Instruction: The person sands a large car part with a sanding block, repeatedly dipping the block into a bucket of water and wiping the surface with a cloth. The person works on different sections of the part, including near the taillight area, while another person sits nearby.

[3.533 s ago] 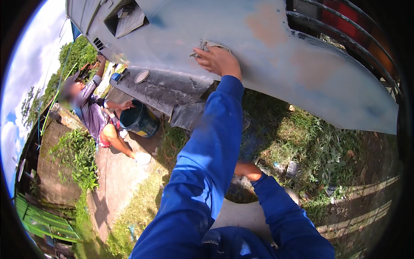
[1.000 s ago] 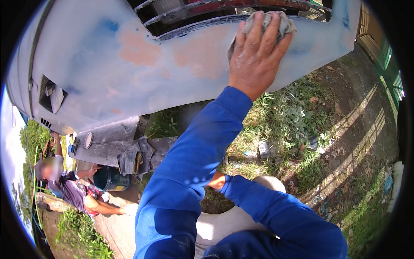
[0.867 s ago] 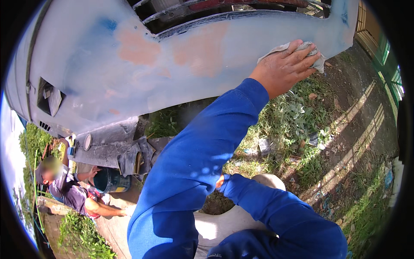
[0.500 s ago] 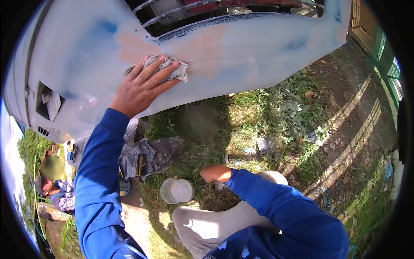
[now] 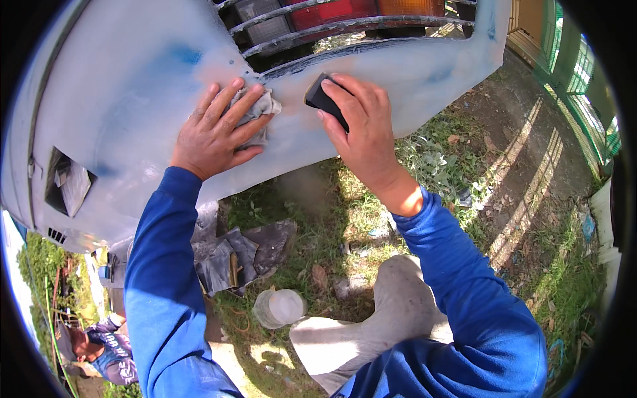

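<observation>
My left hand (image 5: 222, 129) lies with fingers spread over a crumpled grey-white rag (image 5: 255, 116), holding it against a car body panel (image 5: 142, 99). The panel is whitish with blue and faded pinkish patches. To the right, my right hand (image 5: 361, 126) grips a black sanding block (image 5: 325, 99) between thumb and fingers, close to the panel under the light opening. Its working face is hidden, and I cannot tell whether it touches the panel. Red, clear and orange tail lights (image 5: 325, 13) show behind the slats at the top.
Below the panel, dark sanding sheets (image 5: 229, 259) lie on the grass beside a clear plastic tub (image 5: 280, 307) with whitish content. A rectangular hole (image 5: 70, 182) opens in the panel's left part. Another person (image 5: 99, 348) is at lower left. A green gate (image 5: 584, 86) stands at right.
My right hand has risen from below to the panel and now shows the black block. My left hand's fingers have spread on the rag. The view has shifted, showing more of the tail lights.
</observation>
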A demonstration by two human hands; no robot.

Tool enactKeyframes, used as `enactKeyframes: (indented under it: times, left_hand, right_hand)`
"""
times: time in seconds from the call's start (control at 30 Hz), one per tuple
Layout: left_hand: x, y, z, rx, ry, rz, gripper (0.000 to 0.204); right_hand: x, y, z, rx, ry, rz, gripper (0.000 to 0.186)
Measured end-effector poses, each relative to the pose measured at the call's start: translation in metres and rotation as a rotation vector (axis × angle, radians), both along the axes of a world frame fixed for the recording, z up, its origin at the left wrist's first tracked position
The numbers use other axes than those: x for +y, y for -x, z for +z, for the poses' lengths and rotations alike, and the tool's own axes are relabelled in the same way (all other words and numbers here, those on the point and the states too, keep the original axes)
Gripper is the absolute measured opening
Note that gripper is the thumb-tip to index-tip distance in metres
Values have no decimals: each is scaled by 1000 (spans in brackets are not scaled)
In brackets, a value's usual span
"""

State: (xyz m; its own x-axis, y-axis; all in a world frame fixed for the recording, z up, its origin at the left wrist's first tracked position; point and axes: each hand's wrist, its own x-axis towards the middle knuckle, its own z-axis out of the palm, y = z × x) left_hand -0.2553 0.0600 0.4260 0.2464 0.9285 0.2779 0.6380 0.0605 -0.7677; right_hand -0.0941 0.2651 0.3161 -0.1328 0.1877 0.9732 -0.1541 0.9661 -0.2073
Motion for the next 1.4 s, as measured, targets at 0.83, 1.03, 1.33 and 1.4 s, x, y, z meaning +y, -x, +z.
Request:
enactKeyframes:
  times: [0.83, 1.03, 1.33, 1.4]
  left_hand:
    - [-3, 12, -4, 2, -33, -159, 36]
    - [-13, 11, 0, 1, -23, -132, 36]
    - [-7, 13, -8, -4, -31, -129, 37]
    - [-14, 11, -2, 9, -17, -106, 37]
  right_hand:
    - [-1, 38, -10, 264, 76, -218, 54]
    - [18, 12, -16, -49, -299, -69, 51]
    - [52, 2, -2, 0, -346, -129, 46]
    - [53, 16, 6, 206, -194, -227, 47]
